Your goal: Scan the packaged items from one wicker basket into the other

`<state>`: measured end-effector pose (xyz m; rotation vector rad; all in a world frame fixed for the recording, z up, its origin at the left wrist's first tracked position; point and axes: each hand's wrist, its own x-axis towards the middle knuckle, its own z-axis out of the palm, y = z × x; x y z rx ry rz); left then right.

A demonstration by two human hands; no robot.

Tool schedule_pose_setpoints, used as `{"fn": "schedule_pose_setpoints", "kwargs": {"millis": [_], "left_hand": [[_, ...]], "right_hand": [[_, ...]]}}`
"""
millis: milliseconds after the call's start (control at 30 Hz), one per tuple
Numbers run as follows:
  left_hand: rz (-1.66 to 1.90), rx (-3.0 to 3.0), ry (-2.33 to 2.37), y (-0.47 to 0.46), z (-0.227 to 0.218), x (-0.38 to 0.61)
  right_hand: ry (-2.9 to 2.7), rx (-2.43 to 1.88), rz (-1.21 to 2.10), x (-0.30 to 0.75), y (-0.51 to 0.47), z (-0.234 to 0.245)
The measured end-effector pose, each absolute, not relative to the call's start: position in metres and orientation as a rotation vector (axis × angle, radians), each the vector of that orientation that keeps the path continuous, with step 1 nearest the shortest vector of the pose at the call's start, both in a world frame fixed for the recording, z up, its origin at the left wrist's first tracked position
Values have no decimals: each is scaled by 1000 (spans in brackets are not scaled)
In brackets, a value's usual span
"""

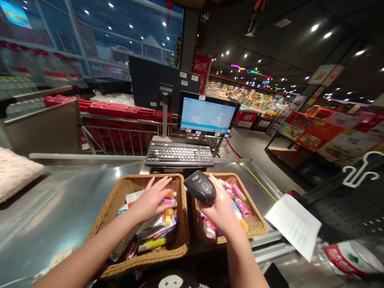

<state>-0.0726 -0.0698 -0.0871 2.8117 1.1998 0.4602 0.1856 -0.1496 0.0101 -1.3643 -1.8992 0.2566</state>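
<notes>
My left hand (154, 200) is spread with its fingers apart over a woven basket (112, 200), above a jumble of small colourful packaged items (156, 242). Whether its fingertips touch the goods I cannot tell. Wrapped around the handle of a black barcode scanner (200, 187), my right hand (220, 204) is closed, above the near left part of a second woven basket (256, 224). Pink, white and yellow small items (238, 196) lie in that basket. My right hand and forearm hide part of its contents.
Behind the baskets stand a black keyboard (180, 154) and a lit screen (208, 114). A metal counter (69, 192) extends left, with a pale patterned bundle (18, 174) on it. A paper sheet (294, 224), a large clear bottle (351, 256) and a white hanger (360, 172) are at right.
</notes>
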Motion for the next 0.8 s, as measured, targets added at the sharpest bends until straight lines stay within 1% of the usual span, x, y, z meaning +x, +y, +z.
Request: {"fn": "schedule_pose_setpoints", "kwargs": {"millis": [167,333,600,800], "left_hand": [[403,2841,1001,-68,-76,12],[189,2823,931,-66,-85,70],[-34,2886,1021,-75,-109,116],[-20,2831,1137,-74,-134,134]], "right_hand": [[-1845,-1488,60,241,-157,19],[-1797,-1622,36,282,-159,13],[-1793,-1608,88,307,-158,7],[-1853,-1528,118,313,-149,6]]}}
